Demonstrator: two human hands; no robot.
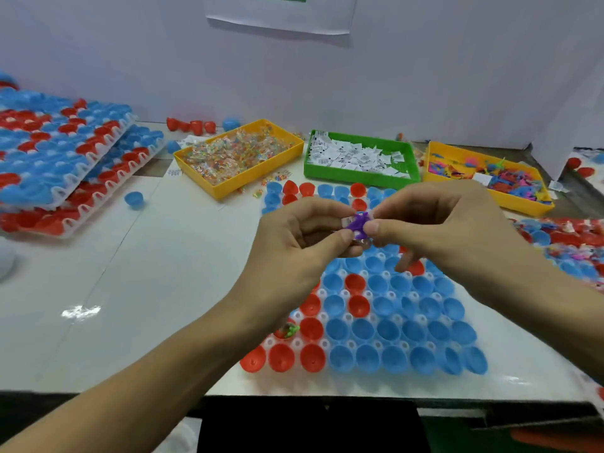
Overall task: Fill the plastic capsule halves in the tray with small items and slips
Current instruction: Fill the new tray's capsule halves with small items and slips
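Nearest the lens, two bare forearms, reaching in from the bottom corners and meeting above the white table [130,289]. Beneath them, a clear plastic tray [372,294] of round pockets, set with open capsule halves [389,330], hollow side up: glossy little cups, mostly blue, red ones along the left columns and scattered further up. One red half near the left edge holding a small green item [289,330]; most others in the near rows showing bare insides.

Above the tray's middle, left hand [304,233] and right hand [434,223] drawn together, fingertips almost touching. Between them a small purple toy [358,223], spiky in outline, pinched by thumb and forefinger of each hand, with a white slip [347,220] just behind it on the left hand's side. Remaining fingers curled loosely under. Something clear beneath the toy, too blurred to name.

Behind the tray, three shallow bins in a row: a yellow bin [238,158] of clear packets with coloured bits, a green bin [361,158] of white printed slips, another yellow bin [487,178] of mixed bright plastic toys. At far left, stacked trays [65,152] of red and blue halves, tilted on one another, with loose halves lying near. At far right, more red and blue halves, partly cut off.
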